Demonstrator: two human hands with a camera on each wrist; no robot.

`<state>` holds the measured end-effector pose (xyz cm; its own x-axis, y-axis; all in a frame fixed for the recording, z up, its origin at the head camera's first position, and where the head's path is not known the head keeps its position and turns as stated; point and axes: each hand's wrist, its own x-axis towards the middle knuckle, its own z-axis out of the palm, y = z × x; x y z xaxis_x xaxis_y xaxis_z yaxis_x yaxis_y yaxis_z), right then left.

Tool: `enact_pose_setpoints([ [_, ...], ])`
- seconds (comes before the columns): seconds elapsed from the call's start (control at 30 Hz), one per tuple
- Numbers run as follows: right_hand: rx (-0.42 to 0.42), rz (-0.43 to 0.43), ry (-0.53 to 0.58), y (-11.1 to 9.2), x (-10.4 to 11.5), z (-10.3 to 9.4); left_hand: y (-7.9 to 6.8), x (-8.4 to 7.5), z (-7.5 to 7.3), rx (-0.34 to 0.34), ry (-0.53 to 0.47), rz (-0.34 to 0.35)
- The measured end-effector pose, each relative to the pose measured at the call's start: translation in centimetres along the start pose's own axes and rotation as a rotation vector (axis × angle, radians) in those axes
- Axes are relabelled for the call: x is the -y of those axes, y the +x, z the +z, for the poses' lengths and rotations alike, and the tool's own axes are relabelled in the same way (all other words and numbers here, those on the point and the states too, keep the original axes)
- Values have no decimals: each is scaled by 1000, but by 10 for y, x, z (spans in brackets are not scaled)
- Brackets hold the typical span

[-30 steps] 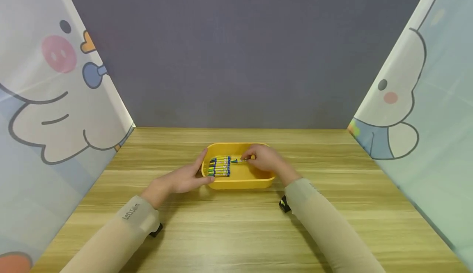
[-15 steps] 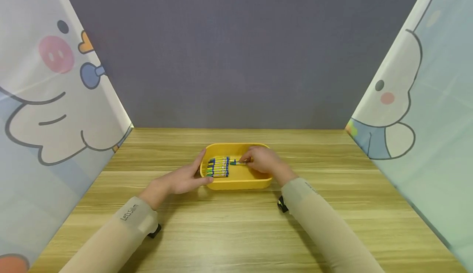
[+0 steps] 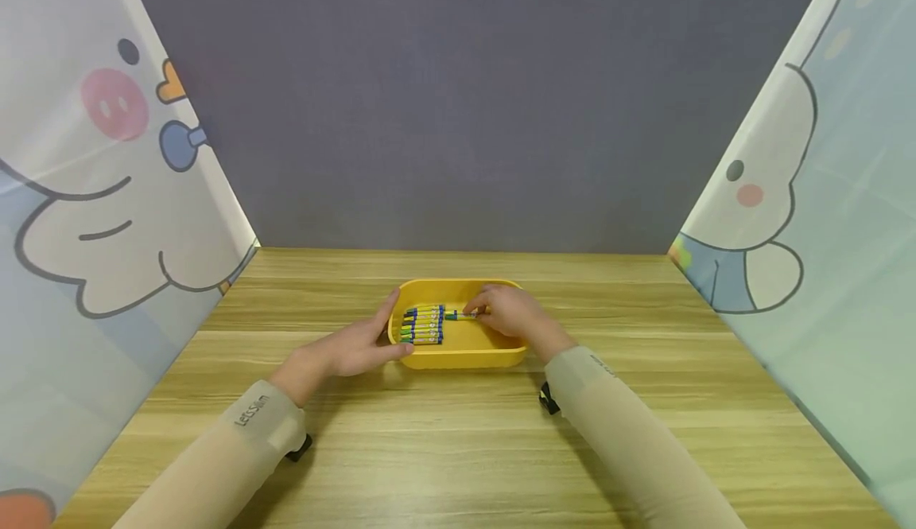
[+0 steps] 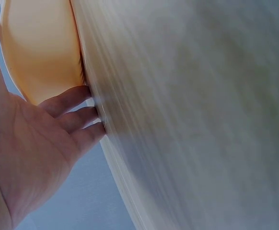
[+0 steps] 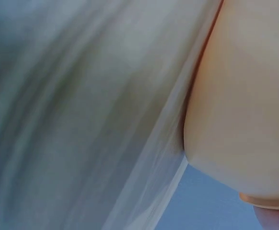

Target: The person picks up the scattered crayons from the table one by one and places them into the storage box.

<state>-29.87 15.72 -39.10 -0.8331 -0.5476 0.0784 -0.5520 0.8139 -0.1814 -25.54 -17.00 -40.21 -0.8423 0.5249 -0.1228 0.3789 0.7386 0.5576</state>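
A yellow plastic tray [image 3: 465, 359] sits on the table with several crayons [image 3: 424, 326] side by side at its left end, in yellow and blue wrappers. My right hand [image 3: 506, 310] reaches inside and pinches a crayon with a dark green tip [image 3: 458, 317], right of that row; its far end is hidden by the fingers. Against the tray's left end rests my left hand [image 3: 358, 344], thumb at the front rim and fingers along the outside. The left wrist view shows those fingers [image 4: 72, 100] nearly straight, touching the tray's outer wall [image 4: 43, 52] near the tabletop.
The wood-grain table [image 3: 429, 449] extends on all sides of the tray. A dark grey panel [image 3: 458, 107] rises behind, and printed cartoon sheets [image 3: 93, 243] flank both sides. In the right wrist view the tray's outer wall [image 5: 240, 105] fills the right part.
A second crayon now shows in front of the one lying right of the row, at my right fingertips. The right hand has shifted slightly toward me; the left hand keeps its place.
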Motion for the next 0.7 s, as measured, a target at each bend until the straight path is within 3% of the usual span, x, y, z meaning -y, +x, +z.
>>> enact_pose_setpoints([
  [0.3,-31,69,103,-3,1,-4,5,-2,0,5,1,5],
  [0.5,-151,7,132,-11,0,-6,7,-2,3,-2,5,4],
  [0.7,-278,-11,116,-33,-12,-24,6,1,6,-15,-51,15],
])
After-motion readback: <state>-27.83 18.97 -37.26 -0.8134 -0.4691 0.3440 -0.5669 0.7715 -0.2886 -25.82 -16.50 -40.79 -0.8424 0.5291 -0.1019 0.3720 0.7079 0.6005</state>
